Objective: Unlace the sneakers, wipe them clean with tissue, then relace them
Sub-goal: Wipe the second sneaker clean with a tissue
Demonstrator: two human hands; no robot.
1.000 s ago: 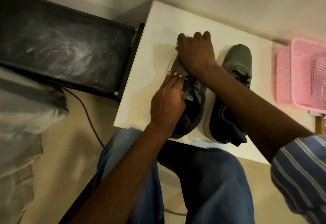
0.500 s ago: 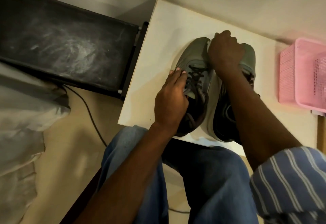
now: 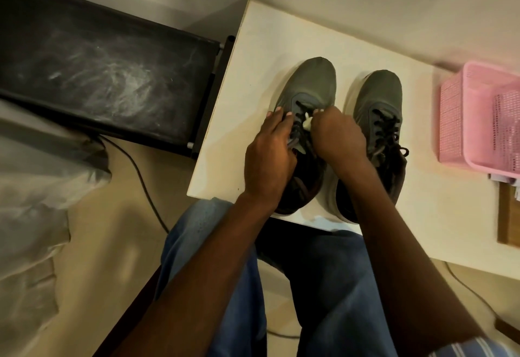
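Two grey-green sneakers with black laces stand side by side on a white table, toes pointing away from me. My left hand grips the outer side of the left sneaker at its lace area, fingertips pointing towards the toe. My right hand is curled over the same sneaker's laces and pinches a small white wad of tissue against them. The right sneaker stands untouched with its laces still threaded. Both hands hide the left sneaker's tongue and upper eyelets.
A pink plastic basket stands on the table at the right. A dusty black panel adjoins the table's left edge. A black cable runs across the floor, pale bedding lies at left, and my jeans-clad legs are below.
My right hand moved from the left sneaker's toe to between the two toes, then back onto the left sneaker's laces with the tissue. My left hand kept its hold on that sneaker.
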